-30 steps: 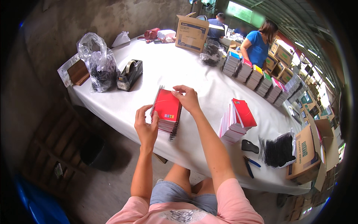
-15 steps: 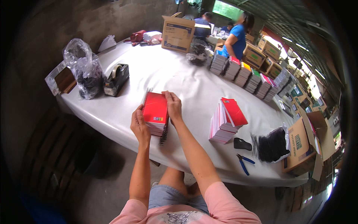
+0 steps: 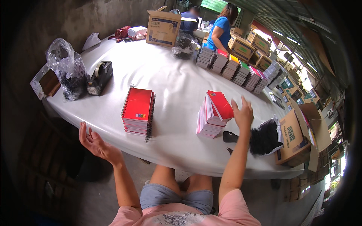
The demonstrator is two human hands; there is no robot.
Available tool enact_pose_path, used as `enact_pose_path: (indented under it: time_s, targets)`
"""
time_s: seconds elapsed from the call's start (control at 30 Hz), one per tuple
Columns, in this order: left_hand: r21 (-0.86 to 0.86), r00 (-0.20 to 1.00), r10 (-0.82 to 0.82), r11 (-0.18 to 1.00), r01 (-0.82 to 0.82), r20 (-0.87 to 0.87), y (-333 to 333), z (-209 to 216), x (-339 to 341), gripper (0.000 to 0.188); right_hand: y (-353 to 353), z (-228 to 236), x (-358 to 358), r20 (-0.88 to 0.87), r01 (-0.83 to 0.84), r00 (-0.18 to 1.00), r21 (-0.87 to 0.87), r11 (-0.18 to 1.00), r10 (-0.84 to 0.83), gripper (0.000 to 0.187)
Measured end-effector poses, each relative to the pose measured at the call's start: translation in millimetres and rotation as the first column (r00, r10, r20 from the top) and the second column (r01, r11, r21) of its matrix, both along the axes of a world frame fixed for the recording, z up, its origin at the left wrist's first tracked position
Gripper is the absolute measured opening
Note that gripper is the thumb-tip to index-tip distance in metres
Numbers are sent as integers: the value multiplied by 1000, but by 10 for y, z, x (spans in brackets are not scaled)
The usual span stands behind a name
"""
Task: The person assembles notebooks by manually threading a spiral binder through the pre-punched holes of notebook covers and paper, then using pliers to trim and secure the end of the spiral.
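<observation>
My left hand [image 3: 96,143] hangs in the air off the table's near edge, palm up, fingers apart, holding nothing. My right hand [image 3: 243,113] is over the table at the right edge of a fanned stack of red-covered notepads [image 3: 215,115], its fingers spread; whether it touches the stack I cannot tell. To the left stands a neat stack of red spiral notebooks [image 3: 137,109], with black coils along both sides and no hand on it. Under my right forearm lie a black block-like piece [image 3: 230,136] and a partly hidden tool. Beside it is a bundle of black wire coils [image 3: 264,138].
A tape dispenser [image 3: 100,78] and a clear plastic bag [image 3: 69,73] stand at the left. Coloured notebook stacks [image 3: 230,69] line the far edge, where a person in blue [image 3: 220,32] stands. Cardboard boxes stand far back [image 3: 163,28] and at right [image 3: 292,133].
Both hands have let go of the red spiral notebook stack. My left hand has moved left and nearer me; my right hand has moved right to the fanned stack. The view has shifted slightly.
</observation>
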State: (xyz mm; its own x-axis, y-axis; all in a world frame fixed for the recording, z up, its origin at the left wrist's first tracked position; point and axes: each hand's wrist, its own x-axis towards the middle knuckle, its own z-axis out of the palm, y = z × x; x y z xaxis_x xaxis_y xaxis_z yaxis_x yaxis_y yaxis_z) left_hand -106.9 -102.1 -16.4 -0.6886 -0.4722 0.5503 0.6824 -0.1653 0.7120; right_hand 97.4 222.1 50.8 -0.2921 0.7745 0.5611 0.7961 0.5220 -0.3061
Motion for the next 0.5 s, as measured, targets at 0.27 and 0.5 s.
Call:
enact_pose_path:
  time_s: [0.27,0.5]
  targets:
    - [-311,830,-251,945,100,-499,526,272,810,36,163,-459,263,-314,-267,938,-385,884,146,53]
    - [-591,630,-651,726,353,-423,739,381,1345,33,-500,-104,440,-515,-447,740,105,889,432,16]
